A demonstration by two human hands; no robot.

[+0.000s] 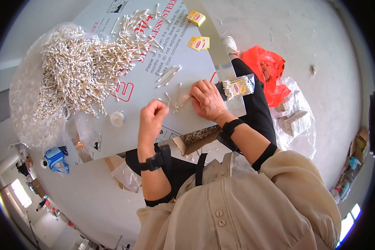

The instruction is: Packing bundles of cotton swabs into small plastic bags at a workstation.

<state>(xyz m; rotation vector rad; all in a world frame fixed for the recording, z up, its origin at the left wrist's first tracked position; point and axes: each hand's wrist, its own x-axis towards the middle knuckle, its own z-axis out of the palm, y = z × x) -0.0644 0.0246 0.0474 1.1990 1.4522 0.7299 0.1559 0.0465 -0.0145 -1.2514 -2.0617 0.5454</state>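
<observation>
Several loose cotton swabs [169,77] lie on the film-covered steel table in front of me. My left hand [153,113] is closed in a pinch beside a few crossed swabs [171,104]; what its fingertips hold, if anything, is hidden. My right hand [206,100] rests at the table's right side with curled fingers, and a single swab [184,102] sticks out at its fingertips. Just right of that hand, a clear packet of swabs [238,86] with a yellow label lies at the table edge. A large heap of swabs [79,68] spills from a clear bag on the left.
Yellow cards [198,43] and a small yellow stack [196,18] lie near the far right edge. A white round cap [117,119] sits near the front left. Below the table edge is an open carton [196,139] of swabs. Red [264,71] and clear bags [296,121] stand on the floor.
</observation>
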